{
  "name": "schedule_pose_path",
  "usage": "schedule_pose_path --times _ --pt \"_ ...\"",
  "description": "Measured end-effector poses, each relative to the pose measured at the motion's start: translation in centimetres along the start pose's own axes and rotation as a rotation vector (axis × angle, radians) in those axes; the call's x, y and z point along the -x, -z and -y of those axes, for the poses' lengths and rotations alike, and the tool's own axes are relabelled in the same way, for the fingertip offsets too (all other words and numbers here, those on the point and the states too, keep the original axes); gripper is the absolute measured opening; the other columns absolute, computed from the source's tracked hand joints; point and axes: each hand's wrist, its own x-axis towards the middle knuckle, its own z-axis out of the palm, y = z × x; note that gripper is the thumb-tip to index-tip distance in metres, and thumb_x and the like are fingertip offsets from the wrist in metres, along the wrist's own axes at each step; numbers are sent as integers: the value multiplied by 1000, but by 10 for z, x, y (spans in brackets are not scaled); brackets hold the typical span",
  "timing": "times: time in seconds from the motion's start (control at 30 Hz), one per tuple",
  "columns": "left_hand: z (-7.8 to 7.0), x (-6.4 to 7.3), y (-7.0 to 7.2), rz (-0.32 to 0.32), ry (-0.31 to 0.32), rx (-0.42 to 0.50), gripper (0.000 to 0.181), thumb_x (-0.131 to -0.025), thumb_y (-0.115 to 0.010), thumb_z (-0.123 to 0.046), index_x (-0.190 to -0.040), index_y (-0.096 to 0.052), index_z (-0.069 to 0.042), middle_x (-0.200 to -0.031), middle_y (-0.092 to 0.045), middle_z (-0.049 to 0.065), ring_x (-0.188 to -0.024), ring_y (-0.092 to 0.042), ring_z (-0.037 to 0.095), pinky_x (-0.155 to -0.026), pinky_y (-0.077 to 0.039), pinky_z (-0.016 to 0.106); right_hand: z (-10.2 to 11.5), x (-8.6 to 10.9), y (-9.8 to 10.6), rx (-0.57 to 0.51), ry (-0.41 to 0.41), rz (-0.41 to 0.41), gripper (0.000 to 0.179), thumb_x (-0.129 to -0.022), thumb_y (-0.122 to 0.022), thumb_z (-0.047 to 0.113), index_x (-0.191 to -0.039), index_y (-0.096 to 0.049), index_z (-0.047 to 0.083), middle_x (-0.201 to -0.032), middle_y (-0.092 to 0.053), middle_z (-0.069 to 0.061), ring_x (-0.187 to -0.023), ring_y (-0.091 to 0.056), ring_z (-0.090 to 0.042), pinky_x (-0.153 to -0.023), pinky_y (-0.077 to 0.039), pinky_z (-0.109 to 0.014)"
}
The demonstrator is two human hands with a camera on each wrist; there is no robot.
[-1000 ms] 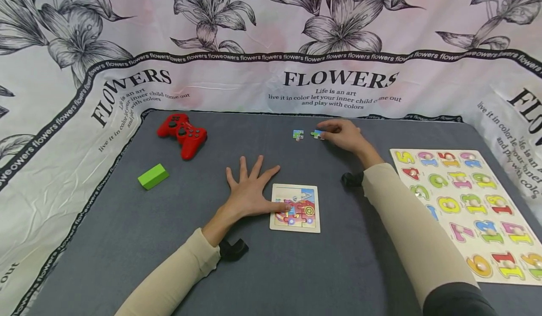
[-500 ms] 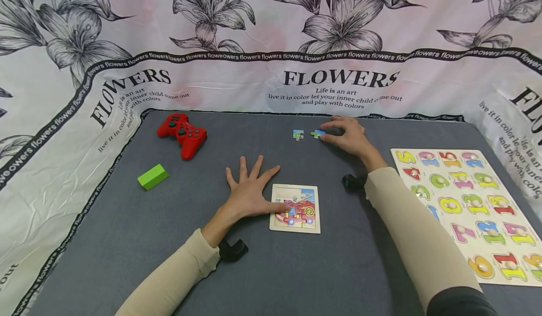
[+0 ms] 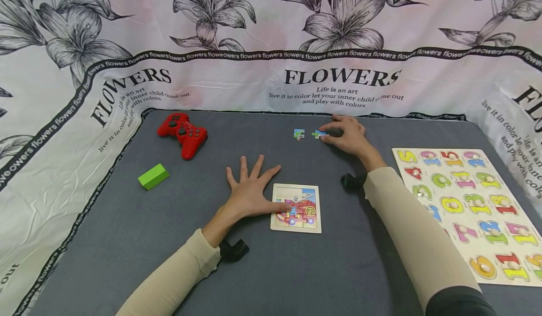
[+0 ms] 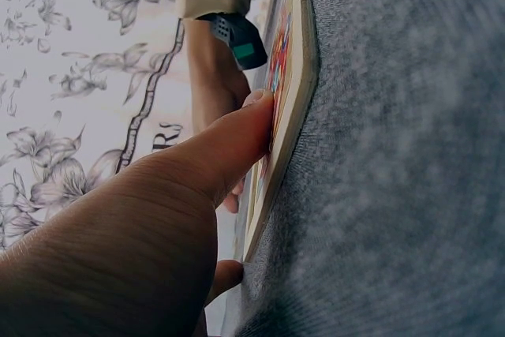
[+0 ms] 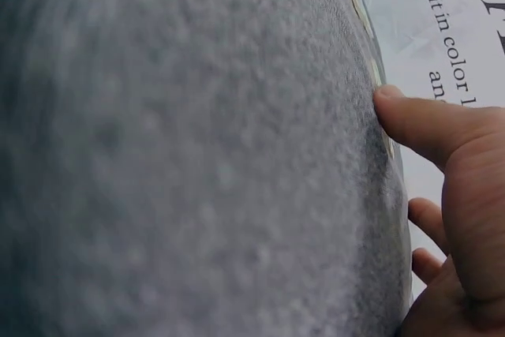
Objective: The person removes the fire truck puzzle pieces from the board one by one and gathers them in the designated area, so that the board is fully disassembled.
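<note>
In the head view, my left hand [image 3: 251, 196] lies with its fingers spread on the grey table. Its thumb presses on a small framed jigsaw puzzle [image 3: 312, 222], which shows a red vehicle; the left wrist view has the thumb tip on the puzzle's face [image 4: 304, 61]. Bare wood shows in the upper left of its frame. Farther back, my right hand [image 3: 349, 137] pinches a blue and green puzzle piece [image 3: 317, 134] at its edges between thumb and index finger. Another puzzle piece [image 3: 298, 134] lies just left of it. The right wrist view shows the thumb [image 5: 418, 120] at the piece's edge, low at the table.
A red game controller [image 3: 183, 135] and a green block [image 3: 153, 177] lie on the left. On the right is a wooden number board [image 3: 440, 165] with colourful numerals, partly hidden by the right sleeve. A flower-printed cloth [image 3: 237, 81] stands behind the table.
My right hand's fingers have shifted slightly back and their grip on the piece's right end has widened a little. The left hand keeps its place on the puzzle.
</note>
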Motion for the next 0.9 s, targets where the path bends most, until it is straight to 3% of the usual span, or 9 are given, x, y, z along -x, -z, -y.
schedule_pose_path --times 0.9 --pt "0 -2 1 17 5 -4 107 -69 -75 -77 -160 -33 -39 -174 -2 5 -155 20 45 -111 16 78 3 0 1 -27 -17 11 37 -96 -72 26 -129 -70 10 -165 -28 -22 -153 -11 -50 -112 -4 -68"
